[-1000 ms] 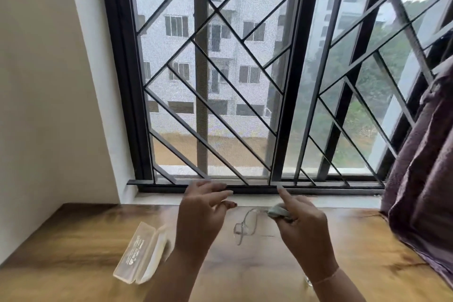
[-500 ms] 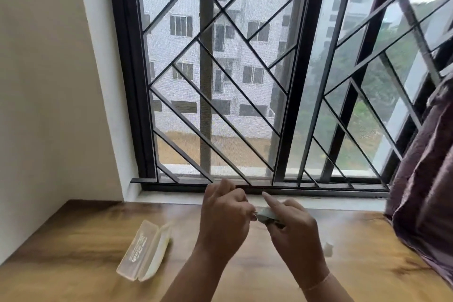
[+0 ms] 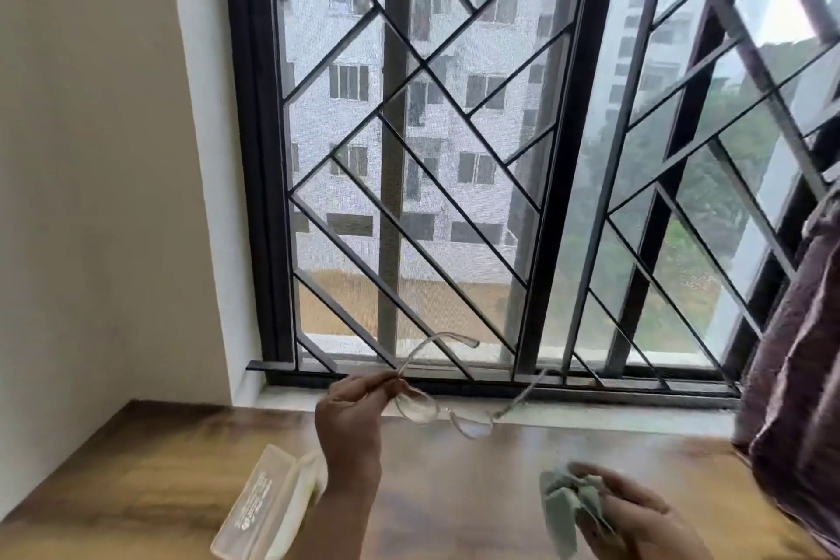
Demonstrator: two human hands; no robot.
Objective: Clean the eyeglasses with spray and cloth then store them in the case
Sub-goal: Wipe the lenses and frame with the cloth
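My left hand (image 3: 352,414) pinches the clear-framed eyeglasses (image 3: 443,409) at the left hinge and holds them up above the wooden table (image 3: 454,491), temples unfolded toward the window. My right hand (image 3: 636,518) is lower at the right and grips a crumpled pale green cloth (image 3: 568,509). The translucent glasses case (image 3: 268,509) lies open on the table at the lower left, partly behind my left forearm. No spray bottle shows.
A black window frame with a diagonal metal grille (image 3: 454,196) runs along the table's far edge. A cream wall (image 3: 91,196) bounds the left side. A purple curtain (image 3: 800,355) hangs at the right.
My hands were together, the cloth on the glasses. Now they have parted: my left hand lifts the glasses alone, and my right hand has dropped to the lower right with the cloth.
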